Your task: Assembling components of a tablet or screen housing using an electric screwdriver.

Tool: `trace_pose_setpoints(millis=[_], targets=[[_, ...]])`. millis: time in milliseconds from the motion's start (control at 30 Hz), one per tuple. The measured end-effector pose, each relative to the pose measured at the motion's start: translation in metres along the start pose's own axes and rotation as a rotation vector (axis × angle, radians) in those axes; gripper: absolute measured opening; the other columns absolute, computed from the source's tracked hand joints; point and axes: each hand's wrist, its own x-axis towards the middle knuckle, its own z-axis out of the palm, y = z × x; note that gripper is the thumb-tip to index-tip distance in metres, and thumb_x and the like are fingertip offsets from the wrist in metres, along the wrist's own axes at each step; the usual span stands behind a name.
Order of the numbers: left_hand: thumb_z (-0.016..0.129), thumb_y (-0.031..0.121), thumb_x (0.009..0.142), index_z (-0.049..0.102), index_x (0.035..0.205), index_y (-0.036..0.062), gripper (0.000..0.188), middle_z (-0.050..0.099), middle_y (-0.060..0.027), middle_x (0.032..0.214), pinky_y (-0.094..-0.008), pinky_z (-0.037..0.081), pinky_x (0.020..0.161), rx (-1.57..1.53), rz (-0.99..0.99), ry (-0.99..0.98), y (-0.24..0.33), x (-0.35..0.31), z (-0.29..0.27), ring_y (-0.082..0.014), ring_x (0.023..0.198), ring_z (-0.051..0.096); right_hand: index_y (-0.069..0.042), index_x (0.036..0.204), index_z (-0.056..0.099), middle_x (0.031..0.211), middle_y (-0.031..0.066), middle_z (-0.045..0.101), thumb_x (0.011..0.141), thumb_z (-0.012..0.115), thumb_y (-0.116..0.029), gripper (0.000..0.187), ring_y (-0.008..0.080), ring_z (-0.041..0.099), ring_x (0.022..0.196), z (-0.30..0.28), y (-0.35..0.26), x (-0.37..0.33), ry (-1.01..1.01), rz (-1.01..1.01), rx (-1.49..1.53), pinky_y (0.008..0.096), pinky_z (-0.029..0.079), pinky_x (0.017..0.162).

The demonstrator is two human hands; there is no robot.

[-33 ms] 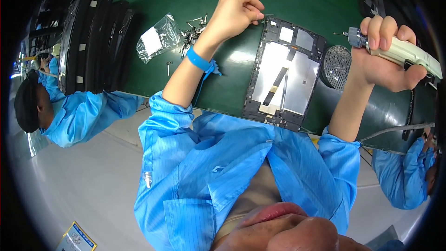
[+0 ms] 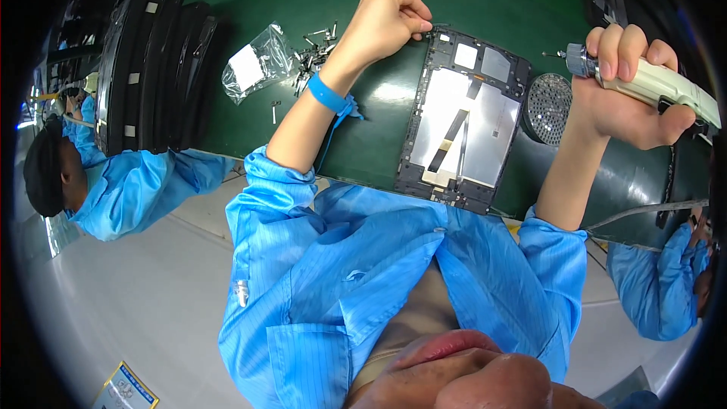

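My left hand (image 2: 388,24), with a blue wrist strap (image 2: 327,95) on the wrist, is at the far left corner of an opened tablet (image 2: 463,117). Its thumb and fingers are pinched together; whatever is between them is too small to make out. The tablet lies with its silver inner plate, black frame and a dark flat ribbon cable (image 2: 448,142) showing. Off to the right, my right hand (image 2: 632,95) is wrapped round a cream electric screwdriver (image 2: 659,85). The bit points left, held apart from the tablet and near a round tray of screws (image 2: 549,109).
Left of my left arm lie a pile of small metal parts (image 2: 312,57), one loose part (image 2: 275,111) and a clear plastic bag (image 2: 257,64). Black panels (image 2: 151,76) stand in a row at far left. A grey cable (image 2: 644,210) crosses the right side. Co-workers sit on both sides.
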Motion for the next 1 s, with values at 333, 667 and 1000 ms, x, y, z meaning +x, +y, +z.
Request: trace_pose_setpoints(millis=[333,667,1000], targets=[[0.067,-0.001,0.076,0.067,0.084,-0.0034,0.009,0.066,-0.0093,0.07,-0.0253,0.05,0.062,0.3,0.166,-0.04,-0.01,0.013,0.016,-0.0122,0.065,0.062,-0.009,0.098,0.049,0.069,0.0059,0.048,0.081,0.04,-0.07,0.063,0.0168,0.046,0.059,-0.002,0.003,-0.001,-0.057,-0.015,-0.035,0.0352,0.038,0.061],[0.068,0.001,0.077,0.067,0.084,-0.0047,0.009,0.067,-0.0084,0.075,-0.0237,0.05,0.064,0.008,-0.069,-0.088,-0.027,-0.018,0.009,-0.0116,0.067,0.062,-0.007,0.102,0.041,0.069,0.005,0.047,0.081,0.06,-0.054,0.056,0.0139,0.047,0.058,0.042,0.046,-0.02,-0.004,0.115,0.024,0.0272,0.039,0.055],[0.064,-0.003,0.078,0.064,0.082,-0.0045,0.004,0.062,-0.0042,0.068,-0.0211,0.047,0.058,-0.295,-0.161,-0.208,-0.041,-0.017,0.01,-0.0085,0.061,0.057,-0.006,0.095,0.037,0.065,0.0047,0.047,0.072,0.078,-0.033,0.054,0.0121,0.045,0.05,0.079,0.11,-0.043,0.174,0.178,0.049,0.0238,0.041,0.047]])
